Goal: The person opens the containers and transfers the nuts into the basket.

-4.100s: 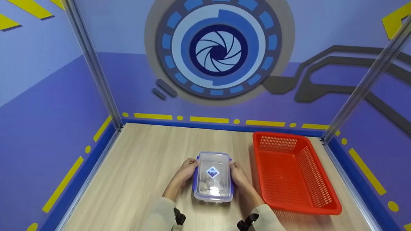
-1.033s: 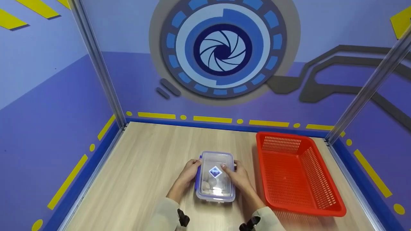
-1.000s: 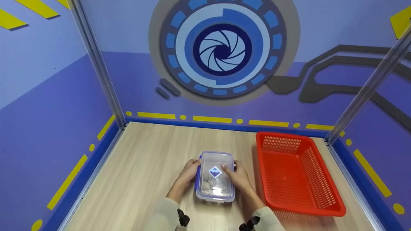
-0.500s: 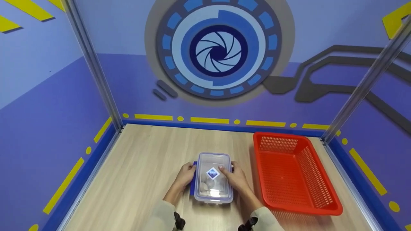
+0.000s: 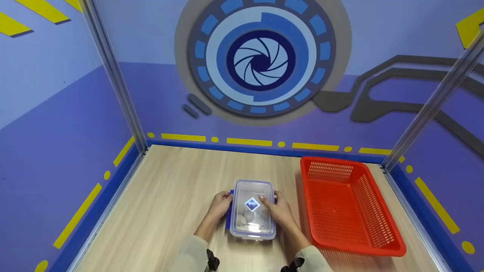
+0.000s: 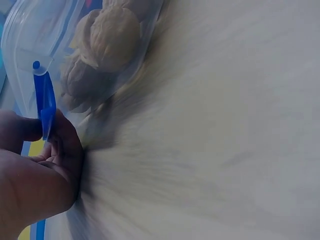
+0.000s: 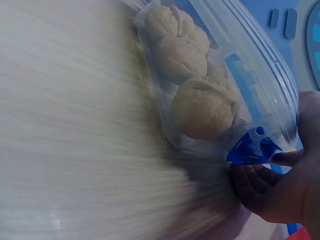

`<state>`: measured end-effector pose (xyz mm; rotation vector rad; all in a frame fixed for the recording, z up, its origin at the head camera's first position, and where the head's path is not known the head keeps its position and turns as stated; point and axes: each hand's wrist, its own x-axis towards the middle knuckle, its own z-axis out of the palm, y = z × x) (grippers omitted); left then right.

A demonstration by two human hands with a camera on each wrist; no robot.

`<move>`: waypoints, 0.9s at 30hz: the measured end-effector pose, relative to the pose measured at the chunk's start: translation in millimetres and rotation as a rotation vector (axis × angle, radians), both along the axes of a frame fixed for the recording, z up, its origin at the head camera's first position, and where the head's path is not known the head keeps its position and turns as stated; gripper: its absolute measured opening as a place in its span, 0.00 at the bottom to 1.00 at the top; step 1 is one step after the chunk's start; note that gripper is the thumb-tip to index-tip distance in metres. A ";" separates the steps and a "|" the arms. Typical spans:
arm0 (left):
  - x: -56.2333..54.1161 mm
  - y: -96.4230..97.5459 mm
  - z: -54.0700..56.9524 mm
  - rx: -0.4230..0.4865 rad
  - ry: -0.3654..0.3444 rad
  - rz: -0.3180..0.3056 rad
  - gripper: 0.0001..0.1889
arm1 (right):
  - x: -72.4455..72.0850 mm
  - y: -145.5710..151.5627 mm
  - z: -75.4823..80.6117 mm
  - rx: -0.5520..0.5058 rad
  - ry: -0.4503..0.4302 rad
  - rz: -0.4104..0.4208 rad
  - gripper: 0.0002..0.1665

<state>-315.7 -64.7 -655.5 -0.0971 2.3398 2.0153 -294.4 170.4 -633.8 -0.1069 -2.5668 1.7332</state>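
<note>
Blue clip (image 6: 47, 102) now sits further out, left hand (image 5: 219, 206) pinching it; right hand (image 5: 280, 209) clamps the box (image 5: 253, 189), likely for steadiness.

Reading no legible text or numbers in any of three views. I'm picking up one label: white-bordered blue diamond sticker (image 5: 252, 204) sitting near middle of top of clear box (image 5: 251, 189); pale marks within it are coming through too small for me to read. Also seeing one picture sign: round shutter-blade emblem (image 5: 261, 62) showing on back wall (image 5: 147, 90).
</note>
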 end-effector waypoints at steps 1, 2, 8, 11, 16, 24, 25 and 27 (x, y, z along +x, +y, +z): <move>0.0 0.1 0.1 0.007 0.000 0.012 0.11 | -0.2 0.0 -0.2 0.003 0.006 0.002 0.42; -0.1 0.1 0.2 0.015 0.003 0.022 0.11 | -0.3 -0.1 -0.2 0.004 0.005 0.003 0.42; -0.8 -3.1 1.8 0.010 0.044 0.029 0.12 | -2.9 0.5 -1.9 0.005 -0.007 0.006 0.43; -0.9 -5.7 4.2 -0.041 0.059 0.015 0.14 | -3.3 1.1 -2.7 0.002 -0.004 0.011 0.43; 2.1 -7.7 14.6 -0.210 0.127 0.035 0.14 | -2.8 1.6 -2.7 -0.003 0.010 0.020 0.43; 10.4 0.6 39.4 -0.258 0.166 0.042 0.15 | -2.9 1.1 -3.7 0.031 0.008 0.000 0.42; 11.5 1.8 41.9 -0.262 0.170 0.033 0.15 | -3.0 1.0 -3.2 0.039 0.010 -0.007 0.42; 13.6 3.8 46.7 -0.277 0.179 0.013 0.16 | -3.1 1.2 -1.5 0.065 0.023 -0.015 0.42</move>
